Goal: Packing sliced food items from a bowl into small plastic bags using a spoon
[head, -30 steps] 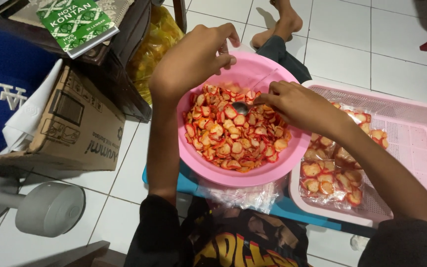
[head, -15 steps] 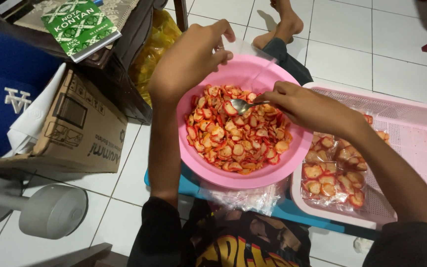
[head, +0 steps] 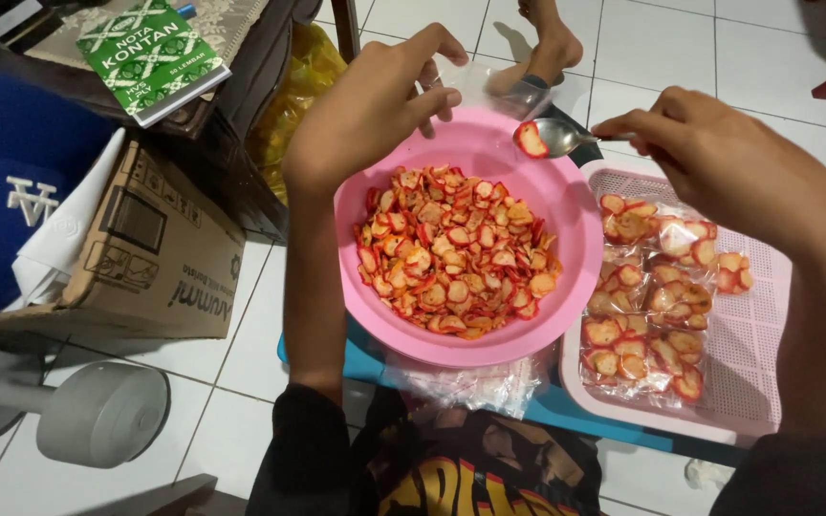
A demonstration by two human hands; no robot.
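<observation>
Holding a metal spoon by its handle, the right hand has its fingers pinched shut at about two o'clock from the pink bowl. One red-rimmed chip lies in the spoon, over the bowl's far rim at one o'clock. The left hand, at eleven o'clock of the bowl, closes thumb and fingers on what looks like a small clear plastic bag, though the film is hard to make out. Chips fill the bowl's middle. At three o'clock of the bowl sits a pink tray with sealed packets of chips. At nine o'clock stands a cardboard box, and a grey dumbbell lies at seven o'clock.
</observation>
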